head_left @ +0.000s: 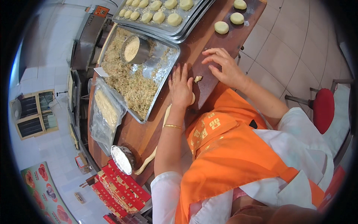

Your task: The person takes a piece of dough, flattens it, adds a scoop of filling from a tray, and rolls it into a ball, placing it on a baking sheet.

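Observation:
My left hand (180,89) lies flat on the wooden table with its fingers stretched out. A small round of pale dough (193,99) shows at the edge of its palm, mostly hidden beneath. Past the fingertips of that hand's thumb side sits a small torn dough scrap (198,79). My right hand (223,67) hovers near the table's right edge, fingers apart, holding nothing. A long dough rope (147,161) runs along the table and passes under my left forearm. Three round filled-looking dough cakes (221,27) rest at the far right of the table.
A metal tray (173,61) of crumbly filling, with a metal cup (140,50) of pale grains inside, stands left of my hands. Beyond are stacked trays (182,28) of dough cakes. Nearer lie bagged dough (106,108), a flour bowl (122,159) and red packaging (119,188).

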`<action>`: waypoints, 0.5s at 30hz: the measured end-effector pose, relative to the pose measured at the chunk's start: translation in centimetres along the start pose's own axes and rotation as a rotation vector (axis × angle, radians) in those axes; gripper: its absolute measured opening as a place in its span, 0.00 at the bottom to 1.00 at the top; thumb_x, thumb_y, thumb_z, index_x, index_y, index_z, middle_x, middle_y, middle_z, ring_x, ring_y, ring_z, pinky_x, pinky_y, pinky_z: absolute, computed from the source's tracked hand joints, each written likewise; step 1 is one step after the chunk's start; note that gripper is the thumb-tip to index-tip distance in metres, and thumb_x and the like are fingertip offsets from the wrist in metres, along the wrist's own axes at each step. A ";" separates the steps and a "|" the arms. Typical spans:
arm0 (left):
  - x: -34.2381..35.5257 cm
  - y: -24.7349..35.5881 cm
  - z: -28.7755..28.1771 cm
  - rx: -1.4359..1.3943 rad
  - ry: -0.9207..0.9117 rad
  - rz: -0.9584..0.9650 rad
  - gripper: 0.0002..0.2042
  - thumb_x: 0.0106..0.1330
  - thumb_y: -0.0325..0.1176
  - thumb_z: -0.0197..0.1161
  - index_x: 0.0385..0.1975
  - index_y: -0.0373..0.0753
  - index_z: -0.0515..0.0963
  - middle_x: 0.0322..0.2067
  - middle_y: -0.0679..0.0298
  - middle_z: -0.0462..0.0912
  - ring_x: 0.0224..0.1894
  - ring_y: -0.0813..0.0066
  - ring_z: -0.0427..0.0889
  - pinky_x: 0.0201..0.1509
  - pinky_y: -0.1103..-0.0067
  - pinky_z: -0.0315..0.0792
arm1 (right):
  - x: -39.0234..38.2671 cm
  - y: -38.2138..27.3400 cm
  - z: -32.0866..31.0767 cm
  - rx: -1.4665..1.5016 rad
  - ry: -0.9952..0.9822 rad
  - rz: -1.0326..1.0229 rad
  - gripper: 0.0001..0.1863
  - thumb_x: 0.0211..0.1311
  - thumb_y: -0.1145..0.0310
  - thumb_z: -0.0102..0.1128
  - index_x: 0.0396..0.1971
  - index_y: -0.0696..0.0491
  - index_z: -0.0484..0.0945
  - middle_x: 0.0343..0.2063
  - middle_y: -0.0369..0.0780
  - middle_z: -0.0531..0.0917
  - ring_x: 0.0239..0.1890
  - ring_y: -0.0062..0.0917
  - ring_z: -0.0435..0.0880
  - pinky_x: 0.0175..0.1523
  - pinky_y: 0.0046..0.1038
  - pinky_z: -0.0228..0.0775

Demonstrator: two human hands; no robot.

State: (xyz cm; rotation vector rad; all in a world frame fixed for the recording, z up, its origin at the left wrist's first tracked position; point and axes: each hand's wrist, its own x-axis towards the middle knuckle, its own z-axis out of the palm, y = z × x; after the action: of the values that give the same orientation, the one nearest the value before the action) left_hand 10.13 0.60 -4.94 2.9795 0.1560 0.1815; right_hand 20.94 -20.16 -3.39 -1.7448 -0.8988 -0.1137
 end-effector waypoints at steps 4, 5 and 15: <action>0.2 0.0 0.3 0.022 0.047 0.000 0.29 0.71 0.40 0.56 0.72 0.48 0.59 0.71 0.55 0.60 0.74 0.58 0.57 0.75 0.58 0.50 | 0.2 -1.1 -0.4 -0.034 0.003 -0.017 0.11 0.54 0.79 0.59 0.38 0.53 0.81 0.54 0.41 0.77 0.60 0.39 0.72 0.65 0.37 0.64; 0.1 0.0 0.2 0.045 0.056 0.000 0.30 0.71 0.42 0.55 0.73 0.48 0.57 0.70 0.54 0.61 0.73 0.57 0.57 0.74 0.57 0.50 | 0.1 -1.4 -0.5 -0.039 0.001 -0.031 0.11 0.54 0.79 0.59 0.38 0.53 0.81 0.54 0.41 0.77 0.60 0.39 0.72 0.65 0.37 0.64; -4.7 -0.5 -0.8 -0.871 0.161 -0.130 0.33 0.68 0.46 0.55 0.69 0.34 0.59 0.66 0.48 0.66 0.70 0.55 0.63 0.74 0.66 0.53 | -2.4 -1.7 -1.4 -0.057 -0.041 -0.009 0.10 0.54 0.80 0.58 0.36 0.53 0.80 0.51 0.42 0.78 0.57 0.40 0.73 0.63 0.37 0.65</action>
State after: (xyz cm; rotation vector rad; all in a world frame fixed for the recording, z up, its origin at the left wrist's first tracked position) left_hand 5.31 0.68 -4.79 2.0818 0.2183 0.3620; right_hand 18.72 -22.42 -2.70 -1.8020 -0.9415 -0.1107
